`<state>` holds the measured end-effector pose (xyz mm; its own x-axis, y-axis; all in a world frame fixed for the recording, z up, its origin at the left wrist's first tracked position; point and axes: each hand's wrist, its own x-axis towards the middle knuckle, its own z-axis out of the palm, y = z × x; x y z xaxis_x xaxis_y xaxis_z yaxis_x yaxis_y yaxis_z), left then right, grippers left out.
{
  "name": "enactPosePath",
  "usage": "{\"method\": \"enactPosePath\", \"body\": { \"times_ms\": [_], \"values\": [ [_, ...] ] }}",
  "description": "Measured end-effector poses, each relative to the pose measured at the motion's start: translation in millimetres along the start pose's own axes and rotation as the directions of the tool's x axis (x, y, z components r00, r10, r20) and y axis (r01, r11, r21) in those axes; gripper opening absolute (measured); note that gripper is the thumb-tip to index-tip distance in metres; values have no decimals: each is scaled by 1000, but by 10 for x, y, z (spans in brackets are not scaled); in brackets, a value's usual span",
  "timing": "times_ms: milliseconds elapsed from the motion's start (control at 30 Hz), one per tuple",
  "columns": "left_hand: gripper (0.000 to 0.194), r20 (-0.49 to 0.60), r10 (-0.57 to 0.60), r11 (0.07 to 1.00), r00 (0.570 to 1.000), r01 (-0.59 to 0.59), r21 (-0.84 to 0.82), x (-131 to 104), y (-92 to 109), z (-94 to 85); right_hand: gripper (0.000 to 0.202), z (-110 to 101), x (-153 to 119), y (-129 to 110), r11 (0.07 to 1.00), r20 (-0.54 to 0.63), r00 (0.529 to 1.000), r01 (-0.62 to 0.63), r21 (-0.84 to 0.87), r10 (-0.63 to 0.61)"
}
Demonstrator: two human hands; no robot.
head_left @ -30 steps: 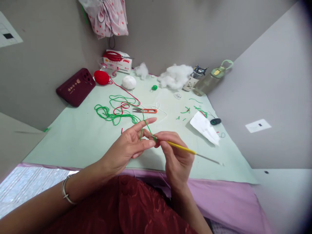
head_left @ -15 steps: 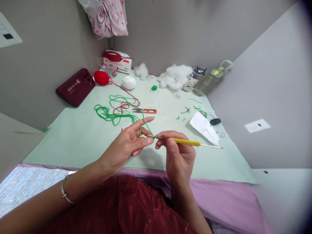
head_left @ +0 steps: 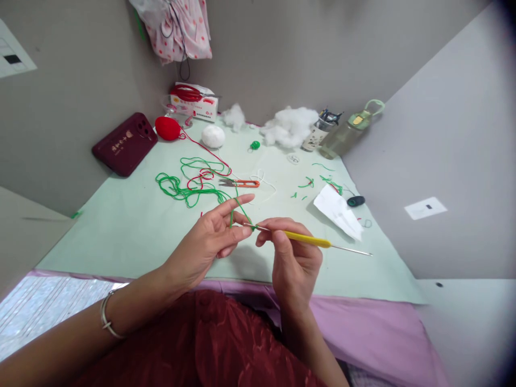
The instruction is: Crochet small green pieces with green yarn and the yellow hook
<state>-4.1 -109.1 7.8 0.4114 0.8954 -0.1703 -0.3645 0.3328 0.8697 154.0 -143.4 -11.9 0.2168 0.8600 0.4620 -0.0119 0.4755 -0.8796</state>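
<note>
My right hand (head_left: 296,258) is closed on a yellow-handled crochet hook (head_left: 308,238), whose metal tip points left at my left hand. Between thumb and finger, my left hand (head_left: 215,231) pinches a small bit of green yarn (head_left: 242,207); a strand runs over its raised index finger. The hook's tip meets the yarn at the pinch; whether it passes through a loop is too small to tell. Loose green yarn (head_left: 177,188) lies tangled beyond my left hand. Orange thread snips (head_left: 245,184) rest just past my fingertips.
A red yarn ball (head_left: 167,129), a white yarn ball (head_left: 213,137) and white stuffing (head_left: 288,128) sit toward the back. A dark red phone (head_left: 124,144) leans at left. On the right are a bottle (head_left: 342,138), a pen cup (head_left: 316,137), folded white paper (head_left: 337,212) and yarn scraps.
The hook has tilted slightly, its right end dropping and its tip shifting a little left. My right hand has moved slightly left; my left hand stays nearly still.
</note>
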Motion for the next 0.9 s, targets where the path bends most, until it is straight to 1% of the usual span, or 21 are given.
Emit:
{"method": "enactPosePath", "body": {
  "times_ms": [67, 100, 133, 167, 233, 267, 300, 333, 367, 433, 467, 500, 533, 567, 600, 667, 733, 767, 833, 900],
  "values": [
    [62, -8, -4, 1000, 1000, 4, -5, -4, -13, 14, 20, 5, -27, 17, 995, 2, 999, 44, -85, -44],
    [63, -14, 0, 1000, 1000, 0, -12, -8, -22, 27, 23, 10, -49, 35, 981, 13, 995, 98, -167, -97],
    [65, -18, 6, 1000, 1000, -6, -22, -12, -30, 42, 26, 16, -75, 57, 947, 32, 985, 170, -271, -168],
    [68, -19, 13, 999, 1000, -14, -36, -16, -38, 58, 31, 24, -104, 82, 889, 56, 966, 256, -379, -254],
    [73, -4, -3, 997, 1000, 3, -80, -23, -44, 84, 39, 36, -153, 125, 748, 93, 908, 392, -536, -408],
    [74, 14, -33, 993, 999, 34, -109, -24, -40, 90, 41, 37, -166, 134, 708, 91, 890, 414, -571, -447],
    [73, 36, -68, 987, 997, 72, -141, -23, -31, 89, 40, 33, -167, 131, 711, 79, 891, 408, -573, -448],
    [70, 58, -101, 978, 993, 110, -175, -20, -17, 81, 36, 24, -156, 117, 752, 55, 909, 375, -542, -413],
    [65, 76, -126, 969, 989, 139, -204, -15, -1, 68, 32, 10, -133, 94, 814, 26, 934, 324, -482, -357],
    [54, 91, -138, 958, 986, 156, -241, -6, 31, 35, 23, -19, -67, 37, 938, -39, 976, 192, -290, -212],
    [48, 90, -131, 957, 987, 150, -247, -2, 42, 21, 20, -30, -32, 12, 976, -69, 987, 131, -174, -144],
    [45, 84, -123, 959, 989, 140, -246, -1, 47, 10, 19, -35, -2, -6, 995, -91, 992, 77, -65, -82],
    [44, 76, -116, 963, 990, 131, -236, 0, 45, 5, 18, -34, 21, -16, 999, -94, 995, 31, 24, -28],
    [45, 69, -110, 968, 992, 123, -217, -1, 37, 5, 17, -27, 36, -17, 997, -71, 997, -7, 79, 12],
    [48, 63, -102, 975, 993, 113, -193, -3, 25, 9, 16, -16, 44, -12, 995, -38, 999, -33, 96, 37],
    [54, 52, -80, 987, 995, 86, -132, -5, -2, 21, 13, 6, 44, 7, 997, 15, 999, -52, 49, 51],
    [56, 42, -54, 995, 998, 57, -78, -4, -15, 28, 13, 13, 41, 25, 998, 21, 998, -58, 8, 57],
    [55, 37, -43, 997, 998, 45, -60, -2, -13, 28, 14, 9, 42, 30, 997, 11, 998, -68, 20, 68],
    [51, 30, -30, 999, 999, 31, -36, 3, 2, 23, 14, -10, 52, 29, 990, -1, 994, -105, 96, 105],
    [47, 31, -23, 999, 999, 24, -23, 8, 20, 14, 15, -35, 61, 15, 980, 5, 991, -132, 151, 133]
  ]
}}
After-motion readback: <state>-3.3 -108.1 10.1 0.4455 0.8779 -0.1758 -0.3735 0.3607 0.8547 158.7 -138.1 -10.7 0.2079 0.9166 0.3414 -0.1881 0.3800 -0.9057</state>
